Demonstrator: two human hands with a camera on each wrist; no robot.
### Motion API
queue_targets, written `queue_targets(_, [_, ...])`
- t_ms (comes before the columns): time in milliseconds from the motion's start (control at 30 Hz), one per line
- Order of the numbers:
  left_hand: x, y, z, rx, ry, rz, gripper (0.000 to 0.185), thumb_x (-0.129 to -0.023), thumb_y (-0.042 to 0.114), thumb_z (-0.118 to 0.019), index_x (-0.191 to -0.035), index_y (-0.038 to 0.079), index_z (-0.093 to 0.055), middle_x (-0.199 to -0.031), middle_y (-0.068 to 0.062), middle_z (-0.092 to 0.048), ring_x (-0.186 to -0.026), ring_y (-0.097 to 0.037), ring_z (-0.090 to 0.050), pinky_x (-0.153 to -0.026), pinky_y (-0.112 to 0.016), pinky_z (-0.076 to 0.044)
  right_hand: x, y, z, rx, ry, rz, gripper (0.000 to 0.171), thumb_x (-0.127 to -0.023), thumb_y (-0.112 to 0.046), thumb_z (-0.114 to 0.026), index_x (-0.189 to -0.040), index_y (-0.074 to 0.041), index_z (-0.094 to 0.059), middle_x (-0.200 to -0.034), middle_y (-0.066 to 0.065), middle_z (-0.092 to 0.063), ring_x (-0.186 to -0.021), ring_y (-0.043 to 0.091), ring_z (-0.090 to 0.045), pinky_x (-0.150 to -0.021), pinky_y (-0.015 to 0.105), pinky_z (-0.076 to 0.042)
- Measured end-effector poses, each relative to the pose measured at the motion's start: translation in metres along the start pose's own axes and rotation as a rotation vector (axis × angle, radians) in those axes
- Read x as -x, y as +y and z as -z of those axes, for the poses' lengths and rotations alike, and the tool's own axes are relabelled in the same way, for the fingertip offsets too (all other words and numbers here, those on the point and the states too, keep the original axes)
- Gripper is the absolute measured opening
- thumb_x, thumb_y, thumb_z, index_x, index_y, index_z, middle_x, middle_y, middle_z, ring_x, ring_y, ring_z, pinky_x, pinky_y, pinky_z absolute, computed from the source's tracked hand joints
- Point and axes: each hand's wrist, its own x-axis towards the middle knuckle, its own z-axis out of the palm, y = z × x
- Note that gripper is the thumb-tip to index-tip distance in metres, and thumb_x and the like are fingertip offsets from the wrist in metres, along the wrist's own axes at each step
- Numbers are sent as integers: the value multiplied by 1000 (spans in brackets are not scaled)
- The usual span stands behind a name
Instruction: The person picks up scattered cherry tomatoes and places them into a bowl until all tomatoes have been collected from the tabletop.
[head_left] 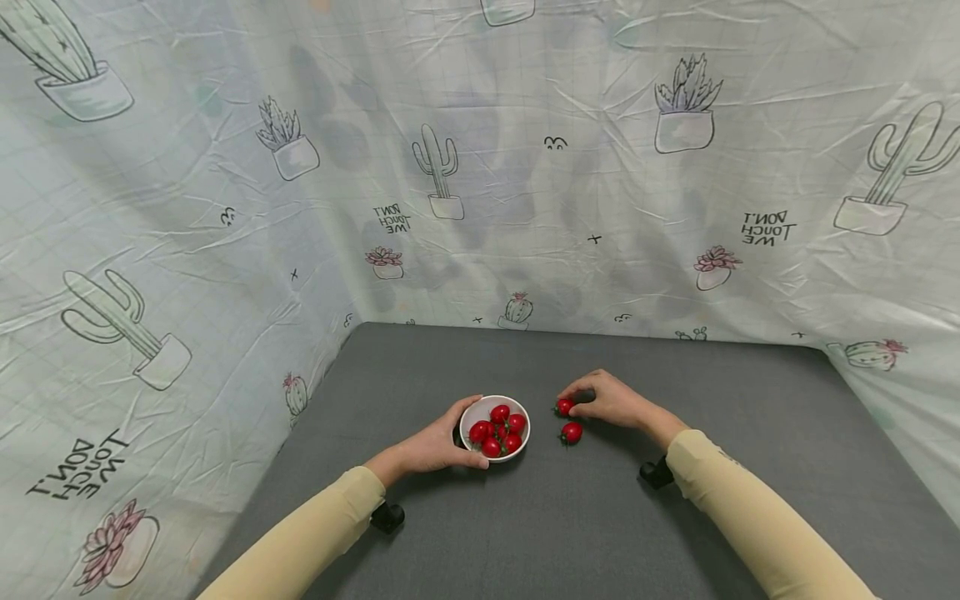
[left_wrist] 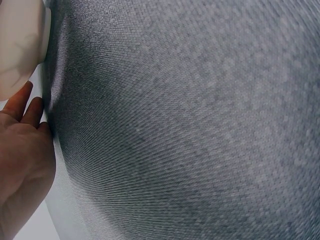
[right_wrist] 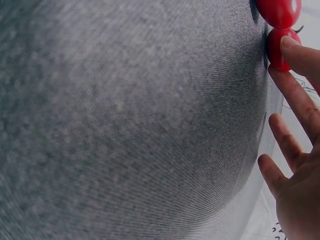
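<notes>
Left hand (head_left: 435, 446) cups bowl, right hand (head_left: 611, 400) pinches a tomato.

Left: fingers and thumb curled round the side of the small white bowl (head_left: 471, 411), glossy round ceramic, standing on the mat; grip closed on its wall (left wrist view shows only the smooth white wall beside the fingertips). Bowl holds a heap of cherry tomatoes (head_left: 498, 430), red, shiny, near-spherical. Right: fingertips closed on one loose tomato (head_left: 564, 407) resting on the mat just right of the bowl; the other fingers lie nearly straight (per right wrist view). A second loose tomato (head_left: 572, 432) lies just beside it, nearer the person, untouched. Mat (head_left: 750, 467) is grey, fine woven texture, matte. Both forearms in tan sleeves (head_left: 742, 517), angled inward. Backdrop: wrinkled cactus-print cloth (head_left: 225, 167).
</notes>
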Motion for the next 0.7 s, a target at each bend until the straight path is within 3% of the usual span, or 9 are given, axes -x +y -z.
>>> queue_targets(700, [-1, 6, 2, 14, -2, 25, 107, -80, 43, -89, -162, 25, -22, -160, -4, -32, -145, -22, -33, -115, -52, -29, -2, -7, 11, -30, 13, -17, 26, -96, -18, -74, -122, -18, -76, -120, -6, -70, -127, 31, -49, -105, 59, -37])
